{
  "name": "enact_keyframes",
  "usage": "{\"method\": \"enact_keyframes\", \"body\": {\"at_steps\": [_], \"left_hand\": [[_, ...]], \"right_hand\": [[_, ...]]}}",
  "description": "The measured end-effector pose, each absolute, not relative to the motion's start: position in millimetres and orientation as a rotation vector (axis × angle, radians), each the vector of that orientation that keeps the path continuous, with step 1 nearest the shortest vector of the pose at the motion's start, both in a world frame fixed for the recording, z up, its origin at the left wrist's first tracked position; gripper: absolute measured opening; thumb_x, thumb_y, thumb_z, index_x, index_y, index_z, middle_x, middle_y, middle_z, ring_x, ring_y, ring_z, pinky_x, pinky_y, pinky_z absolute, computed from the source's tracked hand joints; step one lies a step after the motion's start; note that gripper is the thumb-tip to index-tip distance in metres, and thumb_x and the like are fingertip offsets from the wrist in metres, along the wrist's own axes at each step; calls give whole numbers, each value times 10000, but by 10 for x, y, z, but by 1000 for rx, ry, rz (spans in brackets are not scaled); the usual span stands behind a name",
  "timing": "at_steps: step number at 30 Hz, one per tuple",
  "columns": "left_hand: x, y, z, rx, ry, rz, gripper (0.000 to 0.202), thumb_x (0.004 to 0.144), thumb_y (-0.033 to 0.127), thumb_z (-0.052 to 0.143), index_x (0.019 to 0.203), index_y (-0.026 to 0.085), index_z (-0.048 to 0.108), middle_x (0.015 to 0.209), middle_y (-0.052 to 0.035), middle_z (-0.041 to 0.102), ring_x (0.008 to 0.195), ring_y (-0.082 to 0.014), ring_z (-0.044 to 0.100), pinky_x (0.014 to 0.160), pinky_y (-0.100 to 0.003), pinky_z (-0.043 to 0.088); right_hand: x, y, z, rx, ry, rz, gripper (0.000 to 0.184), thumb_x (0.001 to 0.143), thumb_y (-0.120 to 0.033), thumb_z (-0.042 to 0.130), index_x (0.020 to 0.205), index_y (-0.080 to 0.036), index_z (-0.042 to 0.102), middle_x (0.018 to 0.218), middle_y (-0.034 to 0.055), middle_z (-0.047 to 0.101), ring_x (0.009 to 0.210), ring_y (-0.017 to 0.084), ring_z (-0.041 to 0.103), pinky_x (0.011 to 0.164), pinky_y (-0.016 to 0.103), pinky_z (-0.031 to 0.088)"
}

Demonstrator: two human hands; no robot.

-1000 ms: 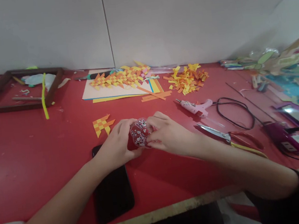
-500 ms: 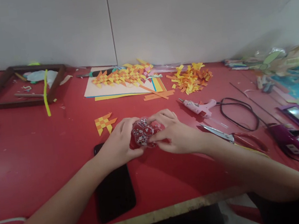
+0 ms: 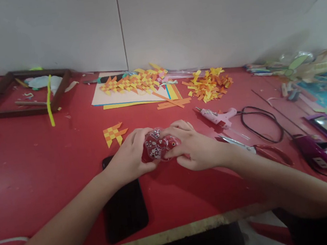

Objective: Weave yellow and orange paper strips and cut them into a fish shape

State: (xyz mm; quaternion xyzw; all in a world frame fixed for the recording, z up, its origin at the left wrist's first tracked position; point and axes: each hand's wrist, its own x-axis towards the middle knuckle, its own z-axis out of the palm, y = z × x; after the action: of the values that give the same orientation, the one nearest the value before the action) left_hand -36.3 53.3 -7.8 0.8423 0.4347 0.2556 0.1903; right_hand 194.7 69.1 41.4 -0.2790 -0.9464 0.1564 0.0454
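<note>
A clear, round-lobed plastic case of googly eyes point(image 3: 154, 144) is between my two hands above the red tabletop. My left hand point(image 3: 130, 154) wraps round its left side, thumb along the near edge. From the right, my right hand point(image 3: 194, 144) grips the case, with forefinger and thumb lying across its top; the other fingertips are partly hidden. Just left of the case lies a small woven paper fish point(image 3: 114, 134) in orange and yellow. A black phone point(image 3: 126, 211) rests under my left wrist.
Right of my hands are a pink glue gun point(image 3: 217, 117) with its black cable and red-handled scissors point(image 3: 243, 145). Behind lie several woven fish point(image 3: 133, 82) on paper sheets and a heap of paper scraps point(image 3: 210, 85). A brown frame point(image 3: 10, 114) sits at the back left.
My right hand has shifted slightly to the right, its fingers moving over the case, so more googly eyes show at its right side. My left hand has stayed in place.
</note>
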Motion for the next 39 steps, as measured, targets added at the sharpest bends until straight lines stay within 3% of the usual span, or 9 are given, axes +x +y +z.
{"method": "enact_keyframes", "body": {"at_steps": [9,19,30,39], "left_hand": [[-353,522,-88,2375,1220,721,672,751,317,735,1295,157,374,1235,-162,548,1165,-316,556,985,-462,486],[-354,538,-71,2363,1217,712,658,749,314,733,1289,171,385,1229,-149,557,1161,-305,559,999,-456,477],[-366,518,-88,2352,1218,706,664,749,292,721,1298,175,367,1249,-154,541,1176,-309,548,1003,-470,474],[-361,526,-99,2333,1228,702,686,738,297,741,1300,206,359,1255,-152,547,1180,-326,557,994,-496,482]], "right_hand": [[1953,683,433,-848,-2886,423,381,764,-99,529,983,-278,785,1313,78,542,1128,294,382,992,518,350],[2193,717,469,-835,-2673,466,432,777,-87,495,1038,-281,779,1227,86,568,1126,247,473,999,483,373],[2017,545,369,-896,-2932,268,395,808,-230,553,1158,-264,732,1416,124,449,1183,355,327,989,583,342],[1913,495,379,-886,-3008,67,336,817,-181,546,1091,-191,740,1337,131,565,1190,338,361,1000,527,350]]}}
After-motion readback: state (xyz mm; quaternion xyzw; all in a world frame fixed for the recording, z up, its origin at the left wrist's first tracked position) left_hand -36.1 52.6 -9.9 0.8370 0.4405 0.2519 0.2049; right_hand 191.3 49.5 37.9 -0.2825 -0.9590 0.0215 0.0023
